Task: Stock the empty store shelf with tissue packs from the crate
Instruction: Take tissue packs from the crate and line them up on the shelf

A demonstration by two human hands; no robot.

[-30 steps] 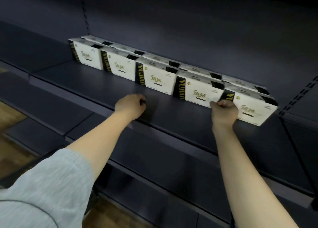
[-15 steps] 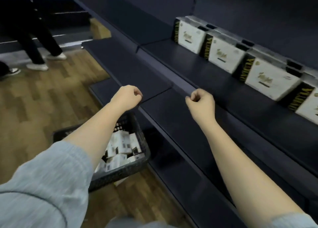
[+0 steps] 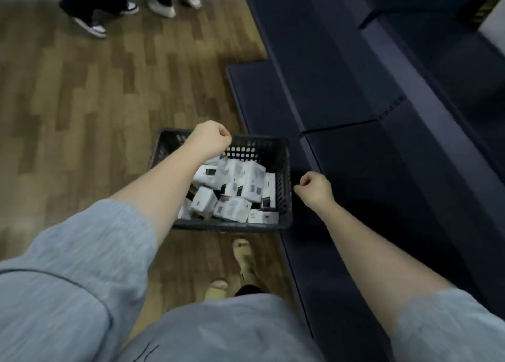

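Observation:
A black plastic crate [image 3: 282,170] stands on the wood floor beside the dark shelf unit [image 3: 355,88]. Several white tissue packs [image 3: 240,187] lie jumbled inside it. My left hand [image 3: 209,139] hovers over the crate's far left rim, fingers curled, holding nothing. My right hand [image 3: 314,188] hangs just right of the crate's right wall, also curled into an empty fist. One stocked pack [image 3: 492,28] shows at the top right edge, on the upper shelf.
The shelf unit's low tiers [image 3: 382,197] run along the right side, close to the crate. Other people's legs and shoes [image 3: 95,25] stand on the floor at the top left. My own feet [image 3: 240,255] are just behind the crate.
My view has swung from the shelf row down to the crate on the floor. Both hands have left the shelf and come down to the crate, still empty.

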